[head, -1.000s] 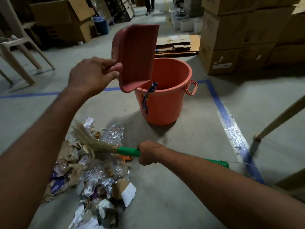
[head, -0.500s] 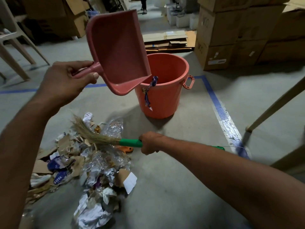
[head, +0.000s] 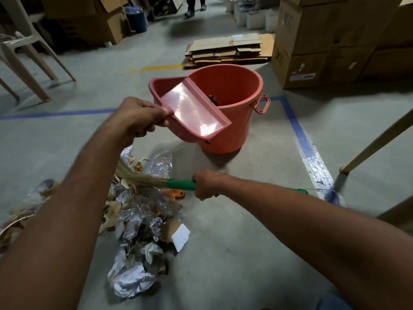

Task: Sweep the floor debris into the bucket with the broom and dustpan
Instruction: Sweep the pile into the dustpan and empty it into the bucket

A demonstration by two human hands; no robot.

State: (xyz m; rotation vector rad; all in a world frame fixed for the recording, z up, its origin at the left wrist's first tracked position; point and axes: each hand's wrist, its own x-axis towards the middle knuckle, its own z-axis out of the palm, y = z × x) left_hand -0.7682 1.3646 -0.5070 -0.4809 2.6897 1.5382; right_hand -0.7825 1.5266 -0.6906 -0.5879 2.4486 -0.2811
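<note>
Head view: the dustpan (head: 194, 110) is gripped by its handle in the left hand (head: 138, 117) and held up at the near rim of the bucket (head: 234, 135); it looks empty. The broom (head: 181, 184) is gripped in the right hand (head: 207, 184), with its bristles laid on the debris (head: 143, 220) on the floor (head: 245, 242), near the bucket. Next, the dustpan's lip should be laid flat against the debris, and short strokes should be used.

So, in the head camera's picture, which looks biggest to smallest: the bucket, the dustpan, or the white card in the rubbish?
1. bucket
2. dustpan, though it is held nearer the camera, which flatters it
3. white card, by far the smallest
</note>
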